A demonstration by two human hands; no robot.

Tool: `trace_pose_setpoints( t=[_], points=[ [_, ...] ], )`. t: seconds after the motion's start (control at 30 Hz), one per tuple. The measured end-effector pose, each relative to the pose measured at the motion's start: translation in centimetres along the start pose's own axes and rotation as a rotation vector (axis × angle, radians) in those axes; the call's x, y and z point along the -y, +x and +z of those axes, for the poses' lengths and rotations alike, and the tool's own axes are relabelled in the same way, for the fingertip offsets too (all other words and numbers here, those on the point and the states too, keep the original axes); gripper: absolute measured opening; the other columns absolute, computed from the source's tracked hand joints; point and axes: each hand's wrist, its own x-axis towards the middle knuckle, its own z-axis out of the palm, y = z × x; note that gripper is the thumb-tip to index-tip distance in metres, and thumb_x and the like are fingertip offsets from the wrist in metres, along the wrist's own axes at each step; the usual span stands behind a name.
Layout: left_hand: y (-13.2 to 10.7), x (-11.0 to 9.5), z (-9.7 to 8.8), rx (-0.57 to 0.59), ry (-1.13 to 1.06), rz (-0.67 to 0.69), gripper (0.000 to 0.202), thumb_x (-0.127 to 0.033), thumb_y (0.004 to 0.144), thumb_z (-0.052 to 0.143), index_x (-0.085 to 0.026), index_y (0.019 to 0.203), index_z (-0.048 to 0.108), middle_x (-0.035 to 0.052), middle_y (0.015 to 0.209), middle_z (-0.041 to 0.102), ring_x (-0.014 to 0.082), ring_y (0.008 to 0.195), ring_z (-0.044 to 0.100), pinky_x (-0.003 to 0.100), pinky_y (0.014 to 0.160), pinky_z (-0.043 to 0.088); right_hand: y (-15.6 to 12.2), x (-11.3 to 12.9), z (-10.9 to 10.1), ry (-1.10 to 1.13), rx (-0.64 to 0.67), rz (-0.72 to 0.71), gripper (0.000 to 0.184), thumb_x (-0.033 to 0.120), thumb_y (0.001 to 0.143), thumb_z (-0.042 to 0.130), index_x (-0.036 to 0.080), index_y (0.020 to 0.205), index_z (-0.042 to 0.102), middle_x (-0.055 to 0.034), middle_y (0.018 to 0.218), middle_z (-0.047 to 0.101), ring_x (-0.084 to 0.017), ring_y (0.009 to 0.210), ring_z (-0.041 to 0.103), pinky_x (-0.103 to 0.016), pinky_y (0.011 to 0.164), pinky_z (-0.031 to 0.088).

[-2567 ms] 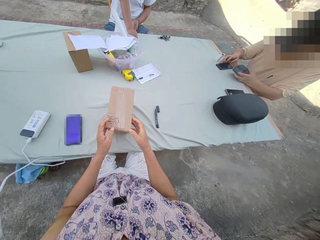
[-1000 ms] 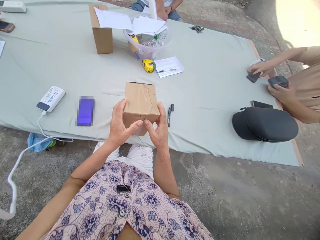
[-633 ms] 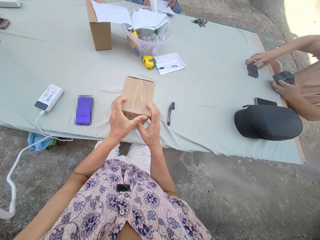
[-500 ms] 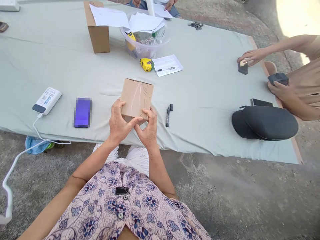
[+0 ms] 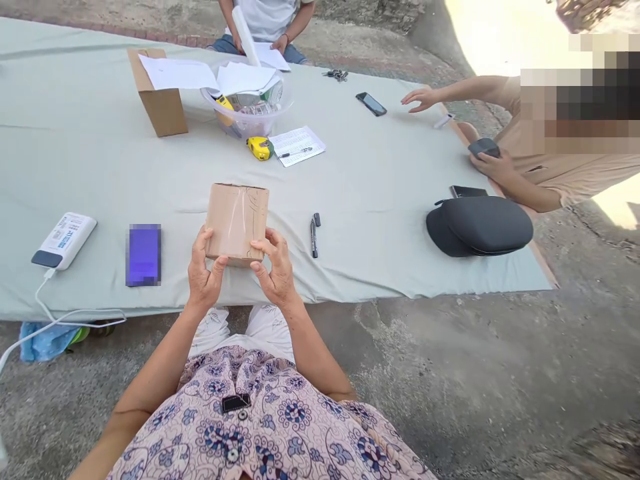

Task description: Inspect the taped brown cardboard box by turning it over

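A small brown cardboard box, with clear tape over its top and pen marks near the right edge, is between my two hands at the near side of the table. My left hand grips its left side, the thumb at the near lower edge. On the other side my right hand holds the near right corner, a finger bent over the top and the thumb at the front. A black marker lies to the right of the box. To the left is a blurred purple phone-shaped item.
A white power bank with a cable lies left. Beyond the box are a yellow tape measure, a printed sheet, a plastic basin and a taller carton. A black case lies right. Two other people sit around the table.
My view has shifted right and up. My thumbs have moved apart on the box, which stays in both hands. The person at right has let go of a phone, which lies on the table.
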Motion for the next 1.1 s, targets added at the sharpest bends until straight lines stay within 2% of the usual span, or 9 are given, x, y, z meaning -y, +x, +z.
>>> trace_pose_setpoints(
  t=[0.13, 0.27, 0.5, 0.57, 0.67, 0.73, 0.83, 1.0, 1.1],
  points=[
    [-0.7, 0.1, -0.3, -0.027, -0.029, 0.008, 0.063, -0.056, 0.095, 0.056, -0.023, 0.148, 0.046, 0.0156, 0.155, 0.049, 0.0271, 0.148, 0.044, 0.043, 0.124, 0.035, -0.4, 0.4, 0.2, -0.008, 0.009, 0.05, 0.04, 0.058, 0.098, 0.043, 0.031, 0.123, 0.059, -0.0126, 0.142, 0.046, -0.027, 0.141, 0.047, -0.052, 0.116, 0.046],
    [-1.3, -0.5, -0.7, -0.064, -0.059, 0.028, 0.055, -0.049, 0.101, 0.047, -0.023, 0.149, 0.049, 0.0138, 0.156, 0.05, 0.0245, 0.148, 0.046, 0.039, 0.125, 0.036, -0.8, 0.6, 0.3, -0.009, -0.01, 0.031, 0.038, 0.057, 0.098, 0.044, 0.03, 0.121, 0.059, -0.0131, 0.141, 0.048, -0.026, 0.141, 0.048, -0.052, 0.116, 0.046],
    [-1.8, -1.8, -0.3, -0.073, -0.199, -0.166, 0.064, -0.05, 0.1, 0.049, -0.022, 0.157, 0.039, 0.0117, 0.164, 0.04, 0.025, 0.155, 0.035, 0.037, 0.128, 0.031, -0.9, 1.2, 0.1, 0.073, -0.04, 0.021, 0.027, 0.041, 0.099, 0.052, 0.029, 0.122, 0.058, -0.0131, 0.144, 0.049, -0.025, 0.142, 0.048, -0.05, 0.115, 0.047],
    [-1.7, -1.9, 0.0, -0.076, -0.23, -0.187, 0.065, -0.05, 0.099, 0.05, -0.022, 0.157, 0.039, 0.011, 0.165, 0.039, 0.0256, 0.156, 0.034, 0.037, 0.128, 0.032, -1.0, 1.2, 0.2, 0.114, -0.041, 0.069, 0.034, 0.041, 0.098, 0.052, 0.029, 0.13, 0.054, -0.0141, 0.147, 0.048, -0.025, 0.143, 0.047, -0.05, 0.115, 0.048],
    [-1.1, -1.9, 0.4, -0.056, -0.248, -0.171, 0.063, -0.049, 0.099, 0.048, -0.023, 0.156, 0.041, 0.0096, 0.165, 0.04, 0.0258, 0.156, 0.033, 0.037, 0.128, 0.032, -1.1, 0.8, 0.4, 0.208, -0.043, 0.158, 0.057, 0.043, 0.096, 0.054, 0.029, 0.148, 0.036, -0.016, 0.152, 0.045, -0.026, 0.146, 0.046, -0.049, 0.113, 0.051],
    [-0.8, -1.8, 0.5, -0.04, -0.244, -0.154, 0.062, -0.048, 0.1, 0.048, -0.023, 0.156, 0.042, 0.0093, 0.164, 0.041, 0.0258, 0.155, 0.035, 0.038, 0.128, 0.033, -1.0, 0.5, 0.5, 0.268, -0.047, 0.191, 0.067, 0.044, 0.095, 0.056, 0.029, 0.154, 0.028, -0.0166, 0.155, 0.043, -0.026, 0.147, 0.045, -0.049, 0.114, 0.051],
    [-0.7, -1.8, 0.4, -0.035, -0.216, -0.138, 0.061, -0.048, 0.099, 0.048, -0.023, 0.155, 0.043, 0.0101, 0.162, 0.043, 0.0258, 0.153, 0.039, 0.039, 0.127, 0.035, -1.1, 0.3, 0.5, 0.296, -0.043, 0.207, 0.073, 0.045, 0.092, 0.06, 0.029, 0.155, 0.027, -0.0163, 0.156, 0.042, -0.027, 0.148, 0.044, -0.05, 0.115, 0.05],
    [-1.3, -1.7, 0.1, -0.106, -0.169, -0.092, 0.057, -0.046, 0.098, 0.05, -0.024, 0.151, 0.048, 0.0111, 0.158, 0.049, 0.027, 0.148, 0.046, 0.041, 0.124, 0.038, -1.5, 0.6, -0.2, 0.271, 0.005, 0.232, 0.078, 0.048, 0.089, 0.063, 0.031, 0.157, 0.026, -0.0156, 0.156, 0.042, -0.027, 0.146, 0.045, -0.051, 0.113, 0.052],
    [-1.9, -1.6, -0.3, -0.1, -0.146, -0.08, 0.057, -0.046, 0.098, 0.05, -0.024, 0.15, 0.048, 0.0116, 0.158, 0.049, 0.0277, 0.147, 0.047, 0.042, 0.123, 0.039, -0.9, 0.7, -1.0, 0.287, 0.03, 0.253, 0.073, 0.054, 0.092, 0.059, 0.03, 0.155, 0.032, -0.0161, 0.153, 0.047, -0.029, 0.143, 0.05, -0.051, 0.109, 0.054]
  ],
)
